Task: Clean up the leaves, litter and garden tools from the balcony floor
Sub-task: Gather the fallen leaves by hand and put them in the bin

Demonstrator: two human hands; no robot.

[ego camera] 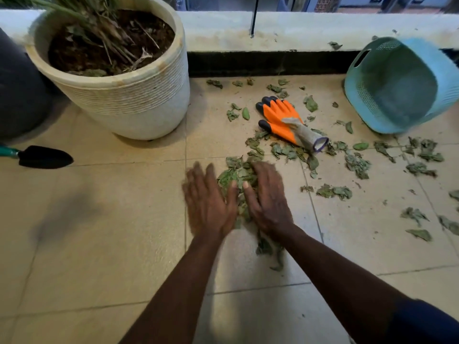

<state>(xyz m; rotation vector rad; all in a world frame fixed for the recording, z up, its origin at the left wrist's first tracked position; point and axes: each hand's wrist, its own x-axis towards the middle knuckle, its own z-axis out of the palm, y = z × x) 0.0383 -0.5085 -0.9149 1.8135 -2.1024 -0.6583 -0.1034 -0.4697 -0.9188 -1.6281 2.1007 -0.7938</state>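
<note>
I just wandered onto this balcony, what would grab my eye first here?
Probably the orange gloves lying among dry leaves mid-floor. Nearer the camera, the left hand and right hand flank a leaf pile, fingers straight. A blue basket lies tipped at the right, a white plant pot at the left.

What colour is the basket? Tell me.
The basket is light blue, as the head view shows.

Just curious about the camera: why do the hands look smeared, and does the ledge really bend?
Head view: motion blur smears the left hand most, the right hand less; the orange gloves lie sharp. The wide-angle lens bows the ledge and stretches the blue basket. Light is soft, shadows faint.
</note>
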